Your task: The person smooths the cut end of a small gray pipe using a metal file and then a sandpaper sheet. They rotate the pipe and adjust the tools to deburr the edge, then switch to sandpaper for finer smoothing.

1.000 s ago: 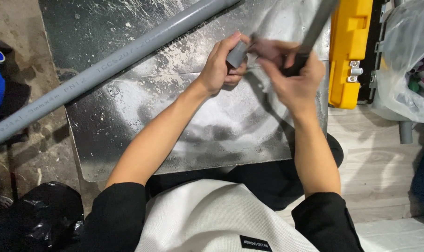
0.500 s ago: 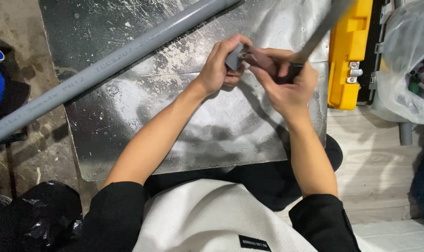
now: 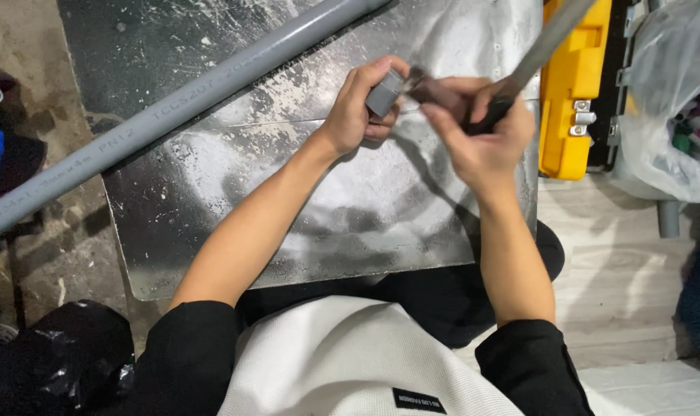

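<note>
Hands grip: left hand (image 3: 359,115) on grey fitting (image 3: 384,92), right hand (image 3: 481,131) on tool handle (image 3: 538,48), beside long pipe (image 3: 172,115).

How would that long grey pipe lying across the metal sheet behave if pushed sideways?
The long grey pipe is round and smooth, so it would probably roll on the metal sheet. It looks straight and unsagging, likely stiff. Likely hollow plastic, so light for its length.

I held a small grey pipe fitting (image 3: 385,92) pinched in my left hand (image 3: 359,108), its blocky, short body tilted, up at about twelve o'clock from my chest, above the scratched metal sheet. At its three o'clock side, touching it, a dark slim tool (image 3: 442,91) lay in my right hand (image 3: 477,131), its long grey handle (image 3: 546,38) slanting away toward one o'clock.
</note>
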